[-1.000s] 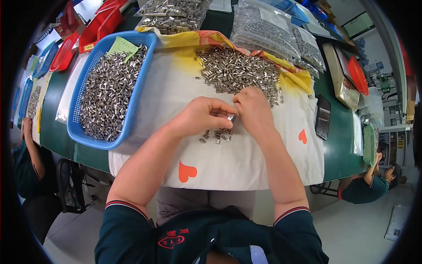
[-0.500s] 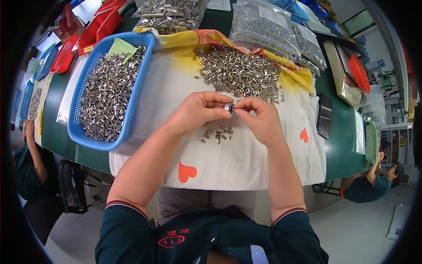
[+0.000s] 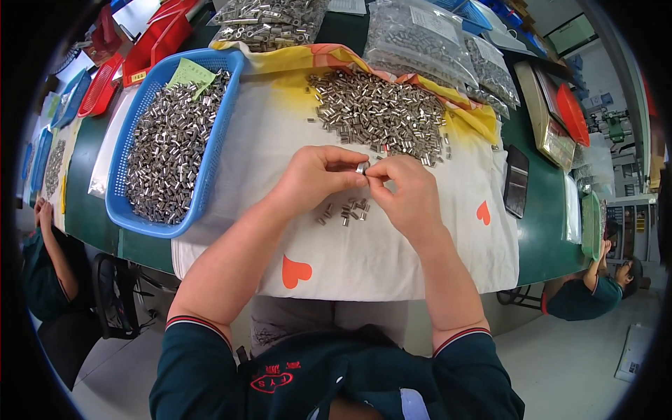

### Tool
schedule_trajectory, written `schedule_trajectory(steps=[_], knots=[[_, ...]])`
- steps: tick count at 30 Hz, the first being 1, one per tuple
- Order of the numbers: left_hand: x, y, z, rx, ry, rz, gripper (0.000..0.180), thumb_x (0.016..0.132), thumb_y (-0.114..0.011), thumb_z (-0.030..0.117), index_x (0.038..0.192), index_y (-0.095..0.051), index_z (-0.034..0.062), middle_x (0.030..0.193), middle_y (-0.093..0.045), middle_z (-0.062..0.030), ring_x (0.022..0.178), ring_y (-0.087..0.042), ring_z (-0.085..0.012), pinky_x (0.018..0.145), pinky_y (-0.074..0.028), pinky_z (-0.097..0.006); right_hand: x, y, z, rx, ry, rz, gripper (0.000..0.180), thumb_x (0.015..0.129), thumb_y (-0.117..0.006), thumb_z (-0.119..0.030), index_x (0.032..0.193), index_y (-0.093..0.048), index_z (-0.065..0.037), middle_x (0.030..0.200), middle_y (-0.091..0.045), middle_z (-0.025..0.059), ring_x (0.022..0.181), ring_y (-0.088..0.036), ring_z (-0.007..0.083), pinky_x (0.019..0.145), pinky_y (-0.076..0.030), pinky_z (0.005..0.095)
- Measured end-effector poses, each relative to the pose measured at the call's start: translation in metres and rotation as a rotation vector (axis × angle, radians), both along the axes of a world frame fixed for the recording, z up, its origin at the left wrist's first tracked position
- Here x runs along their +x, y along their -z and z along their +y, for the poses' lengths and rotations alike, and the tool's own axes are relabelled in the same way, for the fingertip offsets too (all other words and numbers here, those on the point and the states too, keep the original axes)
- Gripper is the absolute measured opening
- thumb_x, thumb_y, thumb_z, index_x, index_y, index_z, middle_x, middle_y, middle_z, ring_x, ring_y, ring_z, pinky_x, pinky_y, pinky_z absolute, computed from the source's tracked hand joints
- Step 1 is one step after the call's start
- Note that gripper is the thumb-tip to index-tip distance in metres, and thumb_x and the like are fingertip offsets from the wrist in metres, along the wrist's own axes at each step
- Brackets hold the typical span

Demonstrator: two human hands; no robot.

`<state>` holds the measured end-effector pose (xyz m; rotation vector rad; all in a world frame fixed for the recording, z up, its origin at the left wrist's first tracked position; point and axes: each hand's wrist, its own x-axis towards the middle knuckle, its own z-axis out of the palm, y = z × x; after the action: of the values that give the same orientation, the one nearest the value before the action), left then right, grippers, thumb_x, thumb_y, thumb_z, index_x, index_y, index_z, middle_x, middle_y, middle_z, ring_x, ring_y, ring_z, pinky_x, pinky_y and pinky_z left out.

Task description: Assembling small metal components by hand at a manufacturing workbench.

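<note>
White cloth (image 3: 364, 262) | metal part (image 3: 361, 168): silvery, shiny, curved | left hand (image 3: 313, 176): grip pinching it | right hand (image 3: 407, 190): grip pinched, contents hidden

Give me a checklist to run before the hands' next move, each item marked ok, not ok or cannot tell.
1. Left hand has the ring: ok, between thumb and fingers.
2. Right hand is at the ring: ok, fingertips close against it.
3. Right fingertips pinch a part of their own: cannot tell, the fingers hide it.
4. Loose pieces lie apart from both hands: ok, on the cloth.
5. Cloth lies flat all over: not ok, its far edge is rumpled.
6. Basket stands upright: ok.
</note>
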<state>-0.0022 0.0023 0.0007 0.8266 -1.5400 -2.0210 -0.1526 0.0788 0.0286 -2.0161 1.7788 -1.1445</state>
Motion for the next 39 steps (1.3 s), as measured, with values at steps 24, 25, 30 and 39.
schedule_trajectory(steps=[24,25,30,39], knots=[[0.001,-0.003,-0.001,0.108,0.061,0.048,0.030,0.075,-0.064,0.002,0.104,-0.057,-0.0022,0.088,-0.061,-0.0043,0.076,-0.057,-0.0069,0.068,-0.046,-0.020,-0.018,0.014,-0.012,0.148,0.131,0.190,0.005,0.071,-0.057,-0.005,0.073,-0.059,-0.002,0.074,-0.058,0.0078,0.070,-0.056,0.0207,0.061,-0.046,0.0297],[0.000,-0.005,-0.001,0.100,0.036,0.043,0.030,0.075,-0.064,0.003,0.104,-0.057,-0.0025,0.087,-0.061,-0.0042,0.077,-0.057,-0.0068,0.069,-0.046,-0.020,-0.016,0.007,-0.008,0.255,0.163,-0.071,0.005,0.070,-0.057,-0.004,0.074,-0.059,-0.002,0.074,-0.058,0.0079,0.069,-0.056,0.0207,0.062,-0.045,0.0291],[0.001,-0.003,-0.001,0.092,0.009,0.064,0.031,0.075,-0.064,0.003,0.105,-0.056,-0.0029,0.088,-0.061,-0.0042,0.077,-0.057,-0.0072,0.070,-0.046,-0.020,-0.010,-0.005,-0.001,0.284,0.004,-0.426,0.007,0.068,-0.057,0.000,0.074,-0.058,-0.002,0.072,-0.057,0.0071,0.066,-0.055,0.0201,0.062,-0.045,0.0274],[-0.001,0.001,0.003,-0.036,-0.056,-0.052,0.031,0.074,-0.066,0.004,0.104,-0.058,-0.0021,0.087,-0.062,-0.0047,0.077,-0.057,-0.0068,0.069,-0.047,-0.020,0.001,0.006,0.001,-0.079,0.010,0.155,0.006,0.067,-0.059,0.000,0.072,-0.057,-0.002,0.070,-0.057,0.0070,0.066,-0.055,0.0194,0.061,-0.045,0.0291]])
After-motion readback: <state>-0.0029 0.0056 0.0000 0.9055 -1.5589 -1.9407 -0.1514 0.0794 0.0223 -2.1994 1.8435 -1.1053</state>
